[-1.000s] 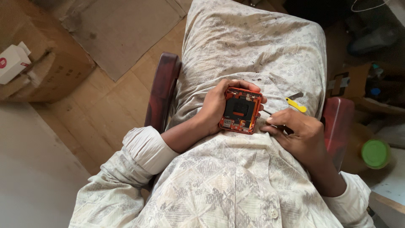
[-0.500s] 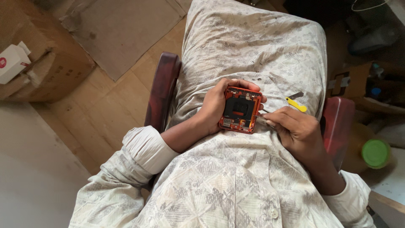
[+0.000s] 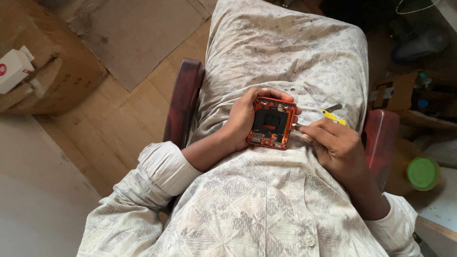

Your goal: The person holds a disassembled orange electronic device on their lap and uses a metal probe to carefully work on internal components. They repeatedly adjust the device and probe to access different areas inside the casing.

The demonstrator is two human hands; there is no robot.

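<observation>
1. The left hand (image 3: 245, 121) is gripping an orange device frame (image 3: 272, 123); its fingers are wrapping around the frame's far edge, and the thumb side is bracing the near left edge.
2. The frame is sitting over the person's lap, tilted slightly, with its open face showing a dark square module and small components along the lower edge.
3. The right hand (image 3: 339, 145) is lying just beside the frame's right edge, its fingers (image 3: 309, 131) closing on a small tool with a yellow handle (image 3: 332, 116). A dark part of the tool is sticking out beyond the knuckles, away from the frame. Whether a tip is touching the frame cannot be told.
4. Both hands are resting against the pale patterned garment (image 3: 285, 57) covering the knees.
5. A dark red chair arm (image 3: 183, 102) is showing left of the left-hand fingers; another (image 3: 381, 138) is lying right of the right hand.
6. Well left of the fingers, a cardboard box (image 3: 52, 71) carrying a small white box (image 3: 12, 69) is standing on the wooden floor (image 3: 119, 128).
7. A jar with a green lid (image 3: 422, 172) is standing well right of the right hand.
</observation>
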